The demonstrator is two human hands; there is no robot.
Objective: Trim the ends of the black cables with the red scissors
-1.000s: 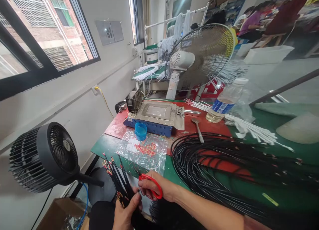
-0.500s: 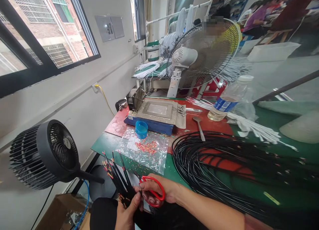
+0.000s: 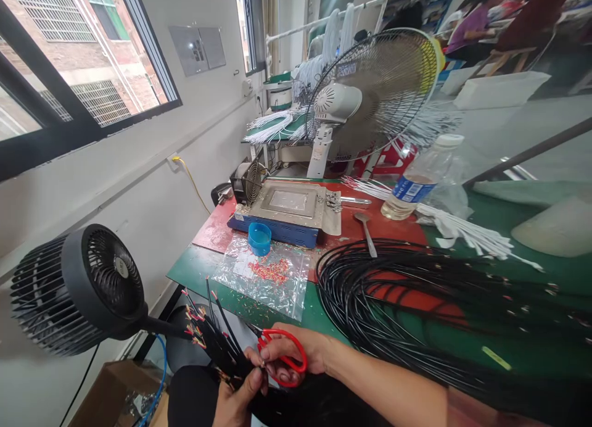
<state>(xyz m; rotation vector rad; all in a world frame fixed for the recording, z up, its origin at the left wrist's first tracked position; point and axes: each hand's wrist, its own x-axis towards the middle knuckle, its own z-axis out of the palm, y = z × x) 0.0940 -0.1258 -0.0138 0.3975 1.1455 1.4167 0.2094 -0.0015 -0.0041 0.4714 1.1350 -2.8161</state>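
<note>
The green work table (image 3: 203,268) is the landmark here, with a red mat (image 3: 217,226) laid over its far left part. Beyond its far edge stands a large pedestal fan (image 3: 372,94), its cage facing the table. Off the table's left edge, lower down, sits a black desk fan (image 3: 76,288). On the table's right half lies a big coil of black cables (image 3: 416,303), spreading from the red mat toward the near edge. At the far left of the table, on the red mat, rests a blue-based heating plate (image 3: 284,211) with a grey metal top. Right of it stands a clear plastic bottle (image 3: 419,177), with a white cap and a blue label; a little yellowish liquid fills only its bottom. Beside the bottle a sheaf of white wires (image 3: 467,236) stretches to the right. Near the table's left front lies a flat clear plastic bag (image 3: 266,277); red and yellow clippings are scattered on it. At the bag's far edge stands a small blue cup (image 3: 259,237); its contents cannot be made out. A metal spoon (image 3: 367,232) lies between the plate and the coil.

Just off the table's near edge, the left hand (image 3: 235,399) is closed around a bundle of black wires (image 3: 215,334) with red and yellow ends fanning up and left. The right hand (image 3: 296,353) has its fingers through the handles of red scissors (image 3: 282,356), at the bundle's base.
</note>
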